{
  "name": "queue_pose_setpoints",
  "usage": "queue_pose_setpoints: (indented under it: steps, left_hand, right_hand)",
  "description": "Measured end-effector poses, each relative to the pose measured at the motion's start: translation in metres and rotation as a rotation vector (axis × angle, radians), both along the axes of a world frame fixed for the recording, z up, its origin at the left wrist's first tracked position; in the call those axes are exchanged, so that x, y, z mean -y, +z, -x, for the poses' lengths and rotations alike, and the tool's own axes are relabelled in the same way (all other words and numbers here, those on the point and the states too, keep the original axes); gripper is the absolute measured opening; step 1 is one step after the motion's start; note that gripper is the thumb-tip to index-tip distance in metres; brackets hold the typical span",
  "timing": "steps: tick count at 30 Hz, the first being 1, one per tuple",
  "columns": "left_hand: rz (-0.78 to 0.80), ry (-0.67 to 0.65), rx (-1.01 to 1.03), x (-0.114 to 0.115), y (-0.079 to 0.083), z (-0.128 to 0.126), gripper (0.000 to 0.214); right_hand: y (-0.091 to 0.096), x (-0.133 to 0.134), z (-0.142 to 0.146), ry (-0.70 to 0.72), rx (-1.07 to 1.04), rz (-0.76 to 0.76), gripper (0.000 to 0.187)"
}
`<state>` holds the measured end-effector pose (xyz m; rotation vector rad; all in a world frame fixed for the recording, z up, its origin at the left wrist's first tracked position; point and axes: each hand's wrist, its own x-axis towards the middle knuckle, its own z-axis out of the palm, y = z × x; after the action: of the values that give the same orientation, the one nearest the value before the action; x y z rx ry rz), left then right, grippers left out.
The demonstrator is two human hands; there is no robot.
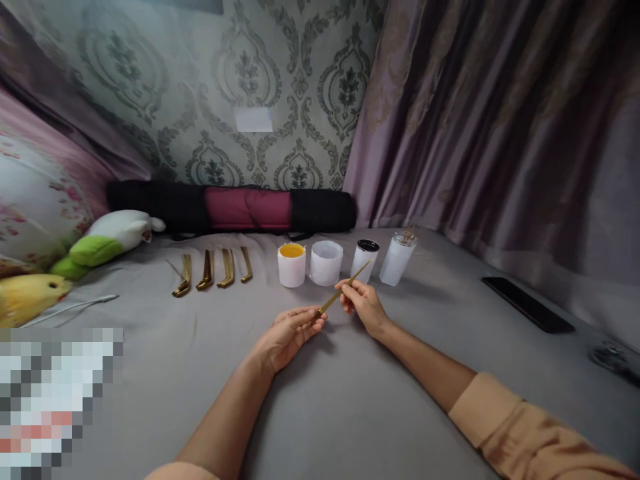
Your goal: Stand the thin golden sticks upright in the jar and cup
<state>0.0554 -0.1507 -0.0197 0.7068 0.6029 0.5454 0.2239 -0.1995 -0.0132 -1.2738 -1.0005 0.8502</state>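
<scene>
My left hand (299, 328) and my right hand (364, 305) hold a slim gold-coloured utensil (336, 300) between them, above the grey cloth. My left fingers pinch its lower end, hiding the tip. My right thumb and fingers grip it around the middle, and its thin end points up to the right. Just beyond stand a white-wrapped cup with a yellow-orange inside (292, 268), a wider white cup (326, 265), a white-wrapped cup with a black rim (364, 265) and a tall white-wrapped glass (397, 263) with thin gold ends sticking out.
Several bundles of gold utensils (225, 270) lie in a row at the left. A black phone (527, 305) rests at the right, a white cable (83, 303) and plush toys (107, 240) at the left. A black-and-maroon roll bag (245, 208) lies along the wall.
</scene>
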Motion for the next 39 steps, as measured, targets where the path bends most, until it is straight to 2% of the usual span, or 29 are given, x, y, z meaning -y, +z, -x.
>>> queue_pose_setpoints:
  steps: [9,17,28,39]
  left_hand:
    - [0.012,-0.028,0.008,-0.003,-0.006,0.004,0.017]
    - [0.036,-0.023,0.015,-0.002,-0.001,0.005,0.016]
    - [0.042,-0.018,0.021,-0.001,-0.003,0.007,0.012]
    - [0.024,-0.042,0.025,-0.002,-0.003,0.009,0.015]
  right_hand:
    - [0.024,0.008,-0.016,-0.118,0.087,-0.039,0.025]
    - [0.048,0.01,-0.036,-0.296,0.05,-0.082,0.031]
    - [0.051,0.021,-0.034,-0.283,-0.098,-0.043,0.027]
    - [0.05,0.03,-0.037,-0.287,-0.123,-0.058,0.027]
